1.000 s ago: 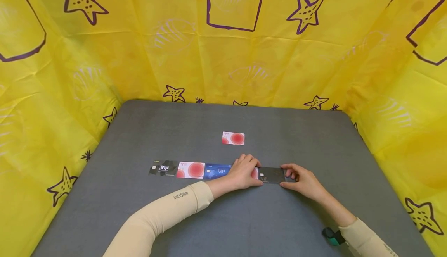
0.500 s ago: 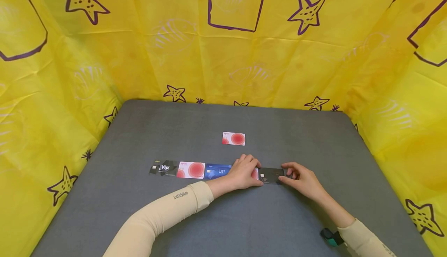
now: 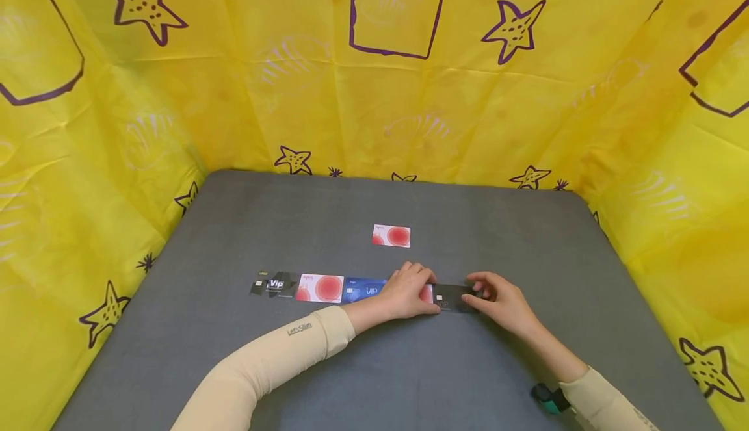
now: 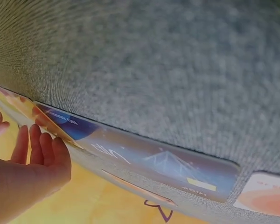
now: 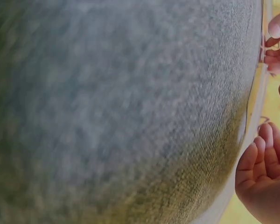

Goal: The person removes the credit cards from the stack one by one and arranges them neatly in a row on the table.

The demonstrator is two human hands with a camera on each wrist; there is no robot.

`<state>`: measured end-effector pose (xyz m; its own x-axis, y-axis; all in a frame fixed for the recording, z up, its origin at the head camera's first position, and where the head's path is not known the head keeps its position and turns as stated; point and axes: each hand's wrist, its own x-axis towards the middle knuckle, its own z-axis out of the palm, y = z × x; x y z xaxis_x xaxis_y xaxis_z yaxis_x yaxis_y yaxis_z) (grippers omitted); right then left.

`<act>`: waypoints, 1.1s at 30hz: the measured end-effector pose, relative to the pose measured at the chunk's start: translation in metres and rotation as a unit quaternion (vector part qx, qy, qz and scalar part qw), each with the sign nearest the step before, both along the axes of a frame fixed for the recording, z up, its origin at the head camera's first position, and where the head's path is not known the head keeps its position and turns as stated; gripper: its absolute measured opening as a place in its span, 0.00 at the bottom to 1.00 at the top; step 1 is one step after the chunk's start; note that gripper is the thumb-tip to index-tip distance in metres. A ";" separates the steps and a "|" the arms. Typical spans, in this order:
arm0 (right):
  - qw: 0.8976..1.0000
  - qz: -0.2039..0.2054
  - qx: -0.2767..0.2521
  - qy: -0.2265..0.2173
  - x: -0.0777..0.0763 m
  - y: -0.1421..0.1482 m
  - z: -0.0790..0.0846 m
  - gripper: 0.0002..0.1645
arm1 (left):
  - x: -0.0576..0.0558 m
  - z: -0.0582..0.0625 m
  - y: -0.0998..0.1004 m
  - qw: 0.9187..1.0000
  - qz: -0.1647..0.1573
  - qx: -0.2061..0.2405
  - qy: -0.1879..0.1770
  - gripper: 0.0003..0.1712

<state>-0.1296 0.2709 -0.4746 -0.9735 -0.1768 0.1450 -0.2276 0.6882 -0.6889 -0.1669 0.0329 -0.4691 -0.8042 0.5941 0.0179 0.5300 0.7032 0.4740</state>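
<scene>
On the grey mat (image 3: 374, 366), a row of cards: right hand (image 3: 502, 301) pinches the black VIP card (image 3: 452, 299) at the row's right end; left hand (image 3: 409, 292) lies flat, fingers pressing the adjacent red card (image 3: 426, 293).

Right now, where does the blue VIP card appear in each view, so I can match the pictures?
Head: the blue VIP card lies mid-row, just left of the left hand.
Left wrist: the same card runs across the lower centre, beside the hand.
Right wrist: I cannot make it out.
Shared landmark: the grey mat.
</scene>
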 end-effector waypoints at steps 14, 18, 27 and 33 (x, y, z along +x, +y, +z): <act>1.000 0.013 -0.025 -0.006 -0.005 -0.014 -0.006 0.19 | -0.005 -0.003 -0.018 0.997 -0.016 0.078 -0.016 0.21; 0.999 0.024 -0.031 0.005 -0.007 -0.019 -0.006 0.18 | -0.006 0.000 -0.025 0.995 -0.026 0.093 -0.024 0.21; 0.998 0.044 -0.036 0.016 -0.015 -0.034 -0.004 0.17 | -0.013 0.005 -0.045 0.991 -0.052 0.119 -0.028 0.18; 0.998 0.054 -0.038 0.016 -0.021 -0.042 -0.003 0.18 | -0.019 0.004 -0.057 0.990 -0.039 0.136 -0.027 0.18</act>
<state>-0.1506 0.2289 -0.4776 -0.9442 -0.2675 0.1922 -0.3198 0.6044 -0.7297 -0.1855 -0.0236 -0.4653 -0.7601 0.6335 0.1446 0.5468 0.5033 0.6691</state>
